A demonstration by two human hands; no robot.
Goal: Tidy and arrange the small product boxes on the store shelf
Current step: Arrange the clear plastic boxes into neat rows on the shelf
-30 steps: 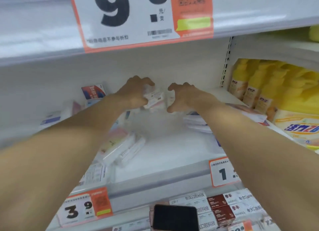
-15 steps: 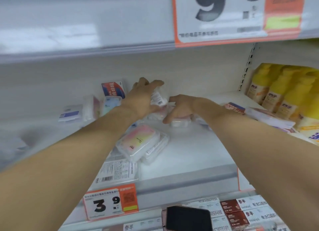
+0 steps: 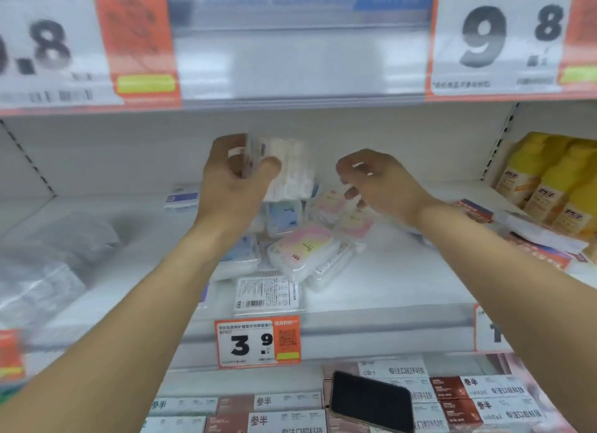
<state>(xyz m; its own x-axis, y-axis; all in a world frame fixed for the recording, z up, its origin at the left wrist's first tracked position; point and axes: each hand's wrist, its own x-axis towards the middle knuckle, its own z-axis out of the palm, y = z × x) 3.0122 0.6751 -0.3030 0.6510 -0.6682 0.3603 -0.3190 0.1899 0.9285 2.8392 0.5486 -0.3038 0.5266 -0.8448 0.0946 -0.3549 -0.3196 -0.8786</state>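
My left hand (image 3: 237,177) is raised above the white shelf (image 3: 394,284) and grips a stack of small clear plastic product boxes (image 3: 290,169), thumb across the front. My right hand (image 3: 374,180) hovers to the right of the stack with fingers loosely curled and nothing visible in it. Below the hands several more small boxes lie scattered: a pink and yellow one (image 3: 303,248) tilted in front, a pale blue one (image 3: 284,216) behind it, and one lying label-up (image 3: 266,295) near the shelf's front edge.
Yellow bottles (image 3: 549,180) stand at the right end of the shelf, with flat boxes (image 3: 529,235) lying before them. Grey plastic packs (image 3: 55,261) lie at the left. A dark phone (image 3: 371,403) rests on toothpaste boxes (image 3: 484,397) on the lower shelf. Price tags hang overhead.
My left hand has lifted a stack of small boxes up off the shelf. My right hand has come away from the pile and risen beside it. The view has shifted left.
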